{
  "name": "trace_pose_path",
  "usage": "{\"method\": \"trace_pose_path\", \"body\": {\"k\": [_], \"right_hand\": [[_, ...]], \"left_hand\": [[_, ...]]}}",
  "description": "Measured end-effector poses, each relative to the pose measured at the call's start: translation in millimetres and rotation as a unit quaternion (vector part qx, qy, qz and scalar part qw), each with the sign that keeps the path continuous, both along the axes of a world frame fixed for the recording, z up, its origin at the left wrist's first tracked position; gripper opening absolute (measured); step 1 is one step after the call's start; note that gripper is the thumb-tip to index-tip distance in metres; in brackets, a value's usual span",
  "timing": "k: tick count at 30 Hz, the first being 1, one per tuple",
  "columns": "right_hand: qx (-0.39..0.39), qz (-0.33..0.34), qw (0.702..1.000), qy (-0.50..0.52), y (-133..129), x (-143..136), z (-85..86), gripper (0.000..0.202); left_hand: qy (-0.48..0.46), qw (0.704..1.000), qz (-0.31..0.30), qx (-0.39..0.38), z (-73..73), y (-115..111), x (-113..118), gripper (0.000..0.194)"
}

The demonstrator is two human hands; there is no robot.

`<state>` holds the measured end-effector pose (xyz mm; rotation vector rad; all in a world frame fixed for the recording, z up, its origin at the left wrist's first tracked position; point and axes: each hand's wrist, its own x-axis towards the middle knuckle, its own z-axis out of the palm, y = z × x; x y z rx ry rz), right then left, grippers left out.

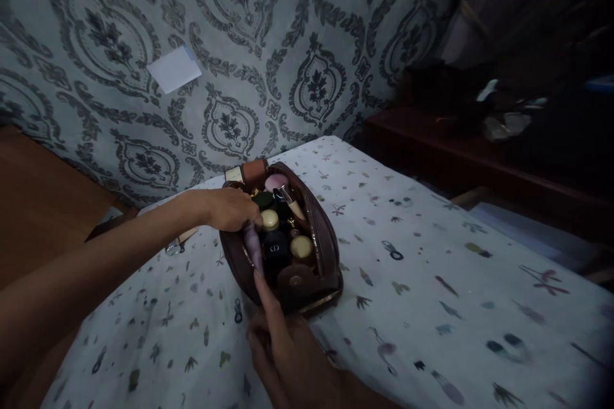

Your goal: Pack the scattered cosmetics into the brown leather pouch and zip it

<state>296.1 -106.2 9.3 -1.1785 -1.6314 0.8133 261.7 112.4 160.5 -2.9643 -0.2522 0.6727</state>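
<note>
An unzipped brown bag (pixel 329 239) lies on the patterned white cloth, packed with several cosmetic items. Among them are a black box (pixel 275 248), round gold-coloured lids (pixel 302 248), a pink round item (pixel 276 182) and a tube with a shiny cap (pixel 293 203). My left hand (pixel 235 209) reaches over the bag's left edge, fingers bent at a light purple cloth-like item (pixel 252 244); its fingertips are partly hidden. Below the bag's near left edge, my right hand (pixel 288 348) has its index finger stretched to the purple item's lower end, the other fingers curled.
The patterned white cloth (pixel 412 307) covers the surface around the bag. Behind stands a wallpapered wall with a white card (pixel 174 69). A small clear-capped item (pixel 175 246) lies left, beyond my forearm. Dark red furniture (pixel 422 140) stands at the right.
</note>
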Motion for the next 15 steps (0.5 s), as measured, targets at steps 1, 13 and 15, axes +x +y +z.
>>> {"method": "trace_pose_path", "body": {"k": [1, 13, 15], "right_hand": [[-0.001, -0.001, 1.000, 0.009, -0.9, 0.9, 1.5, 0.076], [-0.017, -0.047, 0.995, 0.091, 2.9, 0.3, 3.9, 0.054], [-0.012, -0.060, 0.995, 0.082, 2.8, -0.1, 3.4, 0.054]], "left_hand": [[0.015, 1.000, -0.003, -0.009, -0.5, 0.9, -0.2, 0.036], [-0.017, 0.999, 0.013, -0.041, 8.0, -7.8, -7.8, 0.027], [-0.096, 0.993, 0.021, -0.062, 9.0, -10.6, -15.4, 0.025]]}}
